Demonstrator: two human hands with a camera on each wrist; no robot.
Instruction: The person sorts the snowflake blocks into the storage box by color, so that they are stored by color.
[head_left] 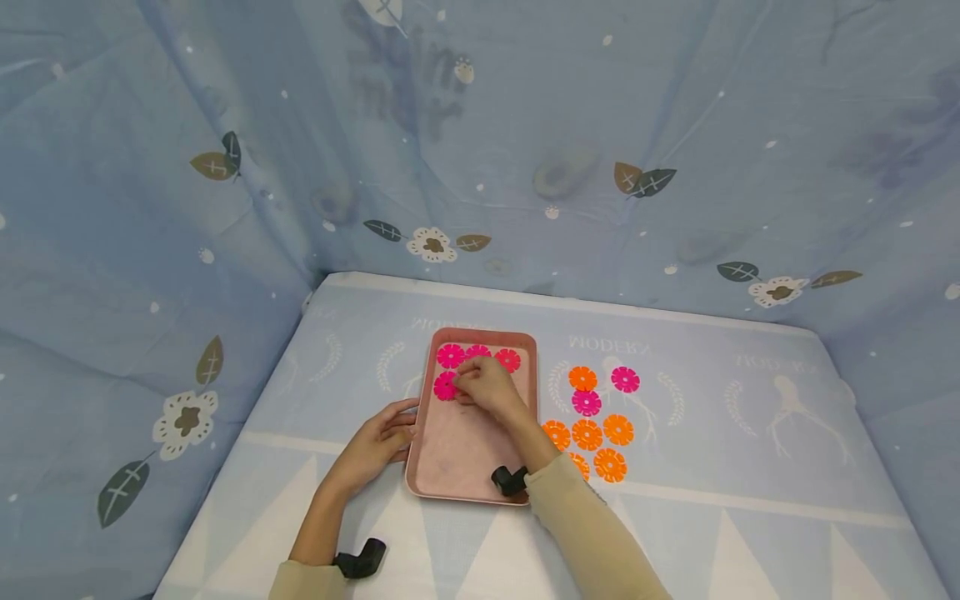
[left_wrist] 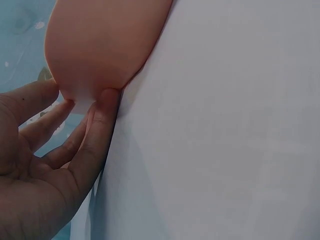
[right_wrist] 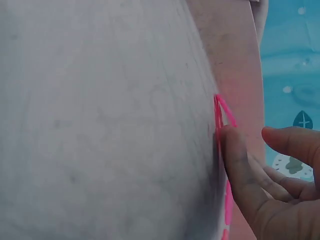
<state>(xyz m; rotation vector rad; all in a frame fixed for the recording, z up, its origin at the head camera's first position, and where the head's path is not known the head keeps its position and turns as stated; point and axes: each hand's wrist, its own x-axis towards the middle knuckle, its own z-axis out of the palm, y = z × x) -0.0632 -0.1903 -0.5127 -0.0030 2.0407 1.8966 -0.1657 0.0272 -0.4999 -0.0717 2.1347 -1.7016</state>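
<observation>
A pink rectangular tray (head_left: 450, 467) holds several magenta, flower-like notched discs (head_left: 450, 356) near its far end. My right hand (head_left: 489, 387) reaches over the tray. One fingertip touches a magenta disc (head_left: 444, 387) at the left of the second row, while the thumb stands apart from that finger in the right wrist view. My left hand (head_left: 378, 442) is beside the tray, its fingertips touching the left outer edge, as the left wrist view also shows. Part of the far row is hidden behind my right hand.
Right of the tray lie several orange notched discs (head_left: 587, 434), with magenta discs (head_left: 625, 379) among them; my right forearm covers some. A patterned cloth (head_left: 750, 467) covers the table, and blue curtains (head_left: 525, 167) surround it. Black wrist devices (head_left: 362, 558) are on both arms.
</observation>
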